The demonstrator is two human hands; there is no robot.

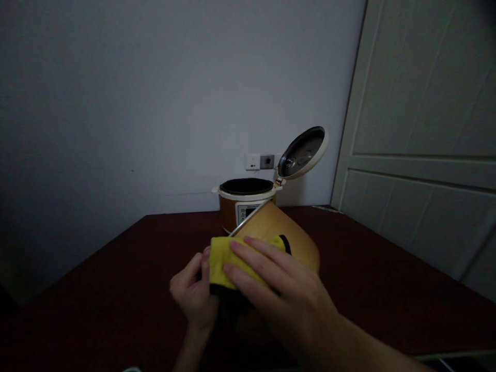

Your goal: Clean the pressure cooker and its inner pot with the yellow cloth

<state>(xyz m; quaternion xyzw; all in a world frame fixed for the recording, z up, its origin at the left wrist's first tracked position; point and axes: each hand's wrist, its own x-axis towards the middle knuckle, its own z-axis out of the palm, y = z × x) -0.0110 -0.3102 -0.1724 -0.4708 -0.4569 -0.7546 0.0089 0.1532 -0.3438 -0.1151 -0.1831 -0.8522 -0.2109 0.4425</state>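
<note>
An orange-brown inner pot [294,238] is tilted on its side above the dark red table [116,289]. My right hand [282,287] lies over it with fingers stretched flat, pressing a yellow cloth [225,256] with a black edge against the pot's rim. My left hand [194,294] curls around the pot's lower left side, thumb touching the cloth. Behind stands an orange rice cooker [245,204] with its lid [303,152] swung open and its cavity dark.
A white wall with a socket plate [260,161] rises behind the table. A white panelled door [422,155] stands at the right. Something pale shows at the lower right edge of the table.
</note>
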